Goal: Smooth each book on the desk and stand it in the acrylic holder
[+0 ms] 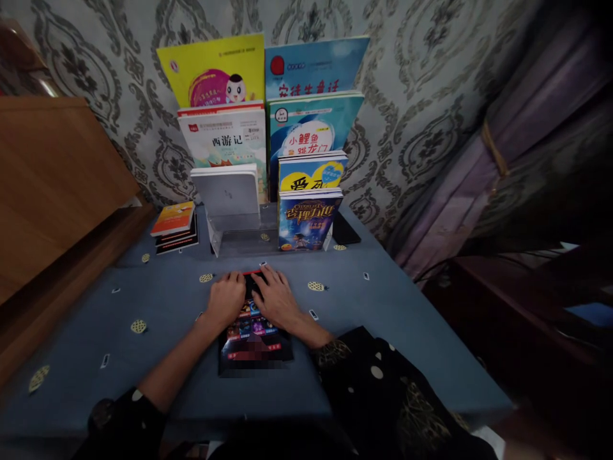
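A black book (pixel 256 326) with small colourful pictures on its cover lies on the blue cloth in front of me. My left hand (pixel 227 298) is closed on its upper left edge, fingers curled. On the upper right edge is my right hand (pixel 275 299), its thumb across the cover and its fingers along the side. Both hands cover part of the book's upper end. Just beyond them stands a clear acrylic book stand (pixel 234 243). Its left front tier holds a grey-white book (pixel 227 195), and its right front tier a dark blue book (pixel 306 220).
Behind these stand a yellow book (pixel 211 70), a white-covered book (pixel 230 137) and several blue ones. A small stack with an orange book (pixel 173 218) on top lies at left. A flat black object (pixel 347 230) rests right of the stand. A wooden panel (pixel 57 185) borders the left.
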`<state>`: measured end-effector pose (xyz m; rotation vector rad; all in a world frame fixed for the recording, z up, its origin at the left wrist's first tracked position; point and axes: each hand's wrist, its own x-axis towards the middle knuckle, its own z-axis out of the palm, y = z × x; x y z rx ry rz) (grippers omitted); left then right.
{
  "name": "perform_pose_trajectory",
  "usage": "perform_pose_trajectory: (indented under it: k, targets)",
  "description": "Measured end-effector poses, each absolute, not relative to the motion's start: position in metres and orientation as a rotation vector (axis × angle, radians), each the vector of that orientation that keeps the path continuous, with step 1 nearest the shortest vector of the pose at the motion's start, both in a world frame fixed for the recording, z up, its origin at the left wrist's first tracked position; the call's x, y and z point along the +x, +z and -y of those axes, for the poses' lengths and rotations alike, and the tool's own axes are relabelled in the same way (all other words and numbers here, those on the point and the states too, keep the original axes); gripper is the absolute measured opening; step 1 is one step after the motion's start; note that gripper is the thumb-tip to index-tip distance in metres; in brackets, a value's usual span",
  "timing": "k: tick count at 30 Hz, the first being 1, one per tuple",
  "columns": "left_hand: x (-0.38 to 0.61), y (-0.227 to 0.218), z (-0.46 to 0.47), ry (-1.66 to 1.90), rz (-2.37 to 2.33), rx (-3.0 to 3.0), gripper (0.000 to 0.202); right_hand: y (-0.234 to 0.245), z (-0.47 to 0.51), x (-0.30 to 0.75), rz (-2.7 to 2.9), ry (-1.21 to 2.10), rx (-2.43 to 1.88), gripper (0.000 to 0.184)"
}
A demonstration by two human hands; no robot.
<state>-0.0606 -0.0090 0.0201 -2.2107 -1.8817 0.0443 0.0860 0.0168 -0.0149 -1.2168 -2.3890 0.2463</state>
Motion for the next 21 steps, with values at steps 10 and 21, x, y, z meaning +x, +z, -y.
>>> perform_pose_trajectory:
  k: [10,21]
  targets:
    - [-0.070,0.002,0.007,-0.249,1.740,-2.295,0.029,-0.017,-0.018,0.087,2.380,0.263,-1.217,0.041]
    - [-0.072,-0.003,0.001,-0.299,1.762,-2.324,0.032,-0.016,-0.018,0.088,2.409,0.242,-1.212,0.042]
